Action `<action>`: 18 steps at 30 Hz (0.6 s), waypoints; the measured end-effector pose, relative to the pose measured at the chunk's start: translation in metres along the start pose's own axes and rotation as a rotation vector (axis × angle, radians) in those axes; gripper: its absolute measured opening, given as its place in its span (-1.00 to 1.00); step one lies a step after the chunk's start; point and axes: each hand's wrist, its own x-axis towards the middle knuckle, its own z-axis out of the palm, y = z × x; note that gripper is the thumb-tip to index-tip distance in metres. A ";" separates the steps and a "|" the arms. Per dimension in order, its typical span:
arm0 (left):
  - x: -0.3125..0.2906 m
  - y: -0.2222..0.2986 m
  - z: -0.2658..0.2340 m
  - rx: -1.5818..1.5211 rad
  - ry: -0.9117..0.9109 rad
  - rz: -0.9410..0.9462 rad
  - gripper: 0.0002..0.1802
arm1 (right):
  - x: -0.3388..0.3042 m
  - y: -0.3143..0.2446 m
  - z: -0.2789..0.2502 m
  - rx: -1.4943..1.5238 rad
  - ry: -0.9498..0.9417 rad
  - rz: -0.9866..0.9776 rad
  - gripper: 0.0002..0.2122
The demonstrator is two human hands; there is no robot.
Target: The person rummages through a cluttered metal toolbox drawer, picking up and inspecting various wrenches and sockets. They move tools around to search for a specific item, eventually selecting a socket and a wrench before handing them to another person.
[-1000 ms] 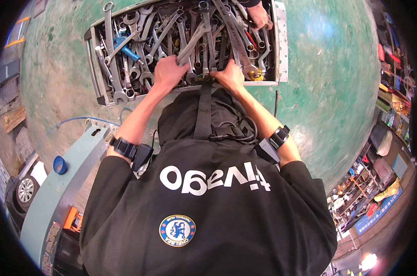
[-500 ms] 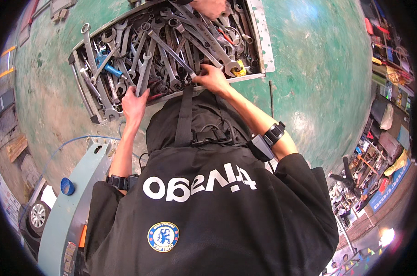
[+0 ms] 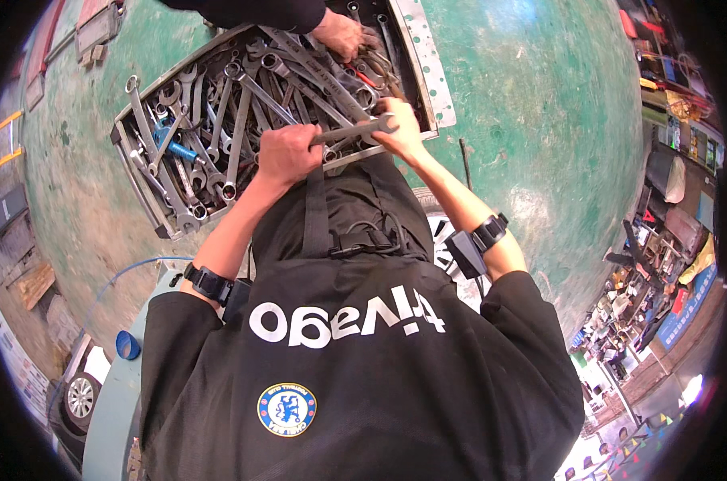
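Note:
My left hand [image 3: 289, 155] is closed around the shaft of a wrench [image 3: 349, 133], held sideways above the near edge of a metal drawer [image 3: 164, 231]. The wrench's open jaw points right and lies in front of my right hand [image 3: 403, 132]. That hand is at the drawer's near right corner, its fingers partly hidden and slightly blurred, so its grip does not show. Heaped in the drawer are several combination wrenches [image 3: 235, 148]. A blue tool [image 3: 175, 143] lies among them on the left.
Another person's hand [image 3: 338, 36], dark-sleeved, reaches into the drawer's far right part. A perforated metal strip [image 3: 431, 68] edges the drawer's right side. A grey-blue machine arm [image 3: 111, 409] with a small blue cup [image 3: 127, 345] stands at my left. Green floor [image 3: 532, 144] surrounds the drawer.
My left hand has lifted a wrench out and moved right with it. My right hand has shifted right and up. The other person's arm reaches further in, and the drawer sits slightly left in view.

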 end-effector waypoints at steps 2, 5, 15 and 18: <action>0.006 0.008 0.004 0.078 -0.013 0.085 -0.77 | 0.006 -0.009 0.013 0.086 -0.058 0.227 -0.46; 0.003 0.014 0.010 0.075 -0.026 -0.074 -0.75 | 0.007 -0.016 0.012 0.216 -0.007 0.250 -0.58; 0.003 -0.001 0.021 -0.026 -0.019 -0.158 -0.58 | -0.007 -0.061 0.036 0.393 -0.270 -0.196 -0.60; 0.006 -0.009 0.024 -0.010 -0.072 -0.194 -0.56 | -0.010 -0.067 0.048 0.265 -0.583 -0.240 -0.59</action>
